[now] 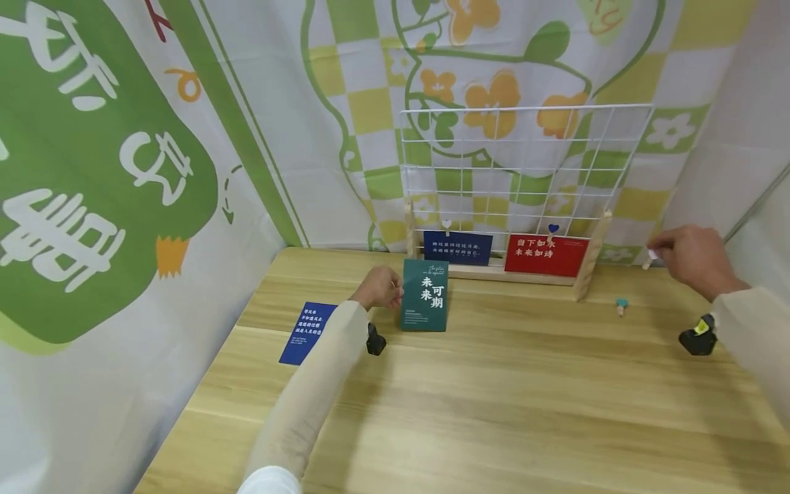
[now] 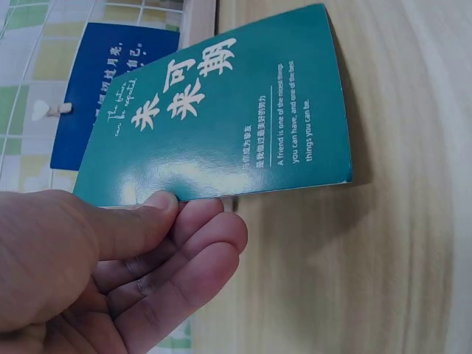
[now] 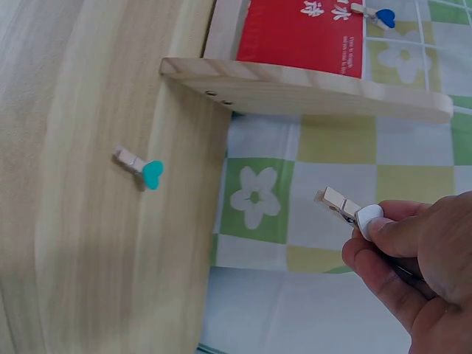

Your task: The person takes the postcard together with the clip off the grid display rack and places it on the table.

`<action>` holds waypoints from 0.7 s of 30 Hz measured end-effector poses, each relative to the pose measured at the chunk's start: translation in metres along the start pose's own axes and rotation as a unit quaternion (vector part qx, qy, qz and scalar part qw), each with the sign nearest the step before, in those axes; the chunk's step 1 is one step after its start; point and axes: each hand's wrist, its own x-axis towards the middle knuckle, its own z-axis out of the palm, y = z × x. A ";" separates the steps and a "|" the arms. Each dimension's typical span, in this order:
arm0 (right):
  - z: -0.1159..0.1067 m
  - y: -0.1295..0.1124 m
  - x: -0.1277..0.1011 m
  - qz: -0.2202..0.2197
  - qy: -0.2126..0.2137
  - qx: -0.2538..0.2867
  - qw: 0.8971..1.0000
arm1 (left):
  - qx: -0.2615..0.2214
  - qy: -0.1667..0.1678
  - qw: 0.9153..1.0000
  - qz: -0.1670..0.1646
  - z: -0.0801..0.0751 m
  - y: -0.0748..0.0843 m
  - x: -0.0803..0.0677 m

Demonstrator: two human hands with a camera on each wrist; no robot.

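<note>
Between thumb and fingers my left hand pinches the edge of a green card, raised off the table in front of the wire grid rack. White lettering covers that card in the left wrist view. Over at the right, past the rack's end, my right hand pinches a small wooden clothespin with a white heart on it. On the grid rack hang a blue card, under a white-heart clothespin, and a red card, under a blue-heart clothespin.
Another blue card lies on the wooden table, partly behind my left forearm. A teal-heart clothespin lies right of the rack. The rack's wooden side foot stands near the table's back edge. Patterned fabric hangs behind.
</note>
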 end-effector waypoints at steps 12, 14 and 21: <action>0.014 0.010 -0.008 0.038 -0.040 0.015 0.998 | 0.002 -0.019 0.999 -0.035 0.001 -0.016 -0.010; 0.014 0.010 -0.010 0.036 -0.040 0.016 0.998 | 0.004 -0.022 0.999 -0.039 0.001 -0.017 -0.011; 0.022 0.015 -0.013 0.014 -0.028 0.001 1.000 | 0.003 -0.030 0.998 -0.059 -0.001 -0.024 -0.015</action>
